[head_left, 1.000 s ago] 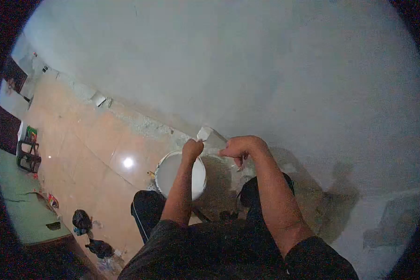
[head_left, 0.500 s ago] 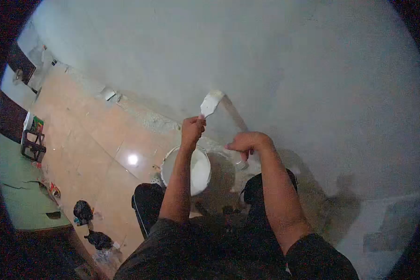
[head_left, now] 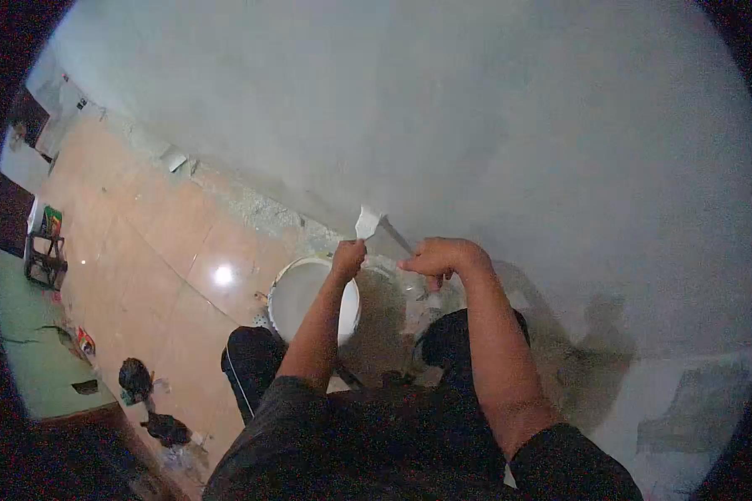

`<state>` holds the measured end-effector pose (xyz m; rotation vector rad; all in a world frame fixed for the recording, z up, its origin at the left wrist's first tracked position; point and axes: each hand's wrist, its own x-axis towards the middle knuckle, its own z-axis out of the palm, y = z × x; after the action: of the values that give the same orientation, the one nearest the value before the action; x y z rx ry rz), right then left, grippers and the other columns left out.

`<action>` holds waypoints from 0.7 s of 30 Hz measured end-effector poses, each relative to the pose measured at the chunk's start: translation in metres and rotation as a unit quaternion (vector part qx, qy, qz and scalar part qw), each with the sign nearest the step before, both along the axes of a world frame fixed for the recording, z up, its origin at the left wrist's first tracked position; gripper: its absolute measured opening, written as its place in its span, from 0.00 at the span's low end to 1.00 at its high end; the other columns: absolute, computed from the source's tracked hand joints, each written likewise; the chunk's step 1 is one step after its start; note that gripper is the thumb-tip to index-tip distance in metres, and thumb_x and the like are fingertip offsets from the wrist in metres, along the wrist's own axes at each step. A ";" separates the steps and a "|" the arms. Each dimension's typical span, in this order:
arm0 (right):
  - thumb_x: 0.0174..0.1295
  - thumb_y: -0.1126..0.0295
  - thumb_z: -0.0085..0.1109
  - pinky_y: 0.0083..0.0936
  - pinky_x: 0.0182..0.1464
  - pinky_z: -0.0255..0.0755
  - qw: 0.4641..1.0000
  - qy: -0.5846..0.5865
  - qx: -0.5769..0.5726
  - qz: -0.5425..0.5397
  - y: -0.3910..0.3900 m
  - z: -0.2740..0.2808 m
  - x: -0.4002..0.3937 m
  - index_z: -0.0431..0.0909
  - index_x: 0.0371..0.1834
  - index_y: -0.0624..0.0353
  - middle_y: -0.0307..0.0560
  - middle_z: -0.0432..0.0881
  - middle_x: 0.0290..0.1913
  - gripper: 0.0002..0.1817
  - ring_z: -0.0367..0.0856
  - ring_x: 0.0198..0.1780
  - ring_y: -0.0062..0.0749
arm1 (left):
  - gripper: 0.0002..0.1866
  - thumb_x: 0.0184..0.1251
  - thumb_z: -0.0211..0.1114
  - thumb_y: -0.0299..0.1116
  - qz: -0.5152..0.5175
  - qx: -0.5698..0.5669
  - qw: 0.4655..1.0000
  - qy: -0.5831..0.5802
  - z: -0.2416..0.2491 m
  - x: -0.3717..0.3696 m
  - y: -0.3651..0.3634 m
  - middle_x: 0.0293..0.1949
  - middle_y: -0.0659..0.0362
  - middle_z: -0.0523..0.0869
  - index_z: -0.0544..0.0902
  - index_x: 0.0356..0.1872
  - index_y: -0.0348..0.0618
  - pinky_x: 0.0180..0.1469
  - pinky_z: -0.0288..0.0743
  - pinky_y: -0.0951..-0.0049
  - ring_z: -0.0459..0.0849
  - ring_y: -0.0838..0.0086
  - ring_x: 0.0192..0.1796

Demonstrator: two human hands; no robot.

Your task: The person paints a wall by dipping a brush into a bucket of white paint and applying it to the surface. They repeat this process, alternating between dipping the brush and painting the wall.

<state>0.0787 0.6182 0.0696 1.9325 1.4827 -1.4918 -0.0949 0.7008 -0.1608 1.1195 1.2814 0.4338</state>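
My left hand (head_left: 348,260) is closed round the handle of a putty knife (head_left: 368,222), whose blade is covered in white paste. Closed on a second scraper (head_left: 399,236), seen nearly edge-on as a dark narrow strip, is my right hand (head_left: 441,257); its handle is mostly hidden by the fingers. The far end of this scraper meets or nearly meets the white blade. Below my left hand stands a round bucket (head_left: 272,311) with white paste inside, partly covered by my left forearm.
A grey-white wall (head_left: 510,108) rises ahead and to the right. Rough debris lines its foot beside the tiled floor (head_left: 167,242). Leftward are a dark frame-like object (head_left: 45,259), black plastic bags (head_left: 167,429) and a green surface (head_left: 33,321). My knees flank the bucket.
My left hand has come down and closer with its putty knife. The right-hand scraper now shows shorter and lower, its tip still by the white blade. The view has shifted slightly.
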 end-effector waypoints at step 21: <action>0.59 0.42 0.48 0.39 0.34 0.75 1.000 0.007 0.023 0.000 -0.006 0.006 -0.002 0.81 0.29 0.64 0.50 0.82 0.22 0.31 0.81 0.26 0.39 | 0.21 0.62 0.58 0.49 0.006 0.171 0.982 -0.075 0.126 -0.031 0.010 0.14 0.66 0.70 0.78 0.20 0.40 0.22 0.61 0.76 0.67 0.82 0.18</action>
<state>0.0763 0.6122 0.0753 1.9526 1.5354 -1.4870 -0.1264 0.7112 -0.0347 1.3378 1.1057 0.7533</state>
